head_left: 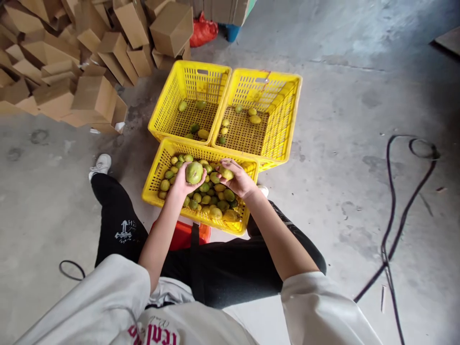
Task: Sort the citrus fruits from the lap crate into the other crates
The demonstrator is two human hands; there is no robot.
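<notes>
op: why's the left hand [182,186] under that big green fruit [194,173]?

reply: my guess, it's the bulky one, so the palm takes the weight while the fingers wrap the side. right hand [241,181] has its fingers curled round a smaller yellowish fruit [226,173]. hands are apart, one fruit each, both over the front crate [151,192].

op: and that crate's between the legs [111,206] for reach?

reply: looks like it. the fruit pile [215,213] sits low and close, so no big lean needed. back left crate [163,103] and back right crate [295,110] are side by side just past it, a few fruits in each. their rims are in the way if you go in from the side, imo better over the top.

op: anything else?

reply: heaped cartons [95,98] crowd the far left, red bag [203,31] beside them. black cable [386,261] loops on the floor at right, trip hazard lol.
</notes>
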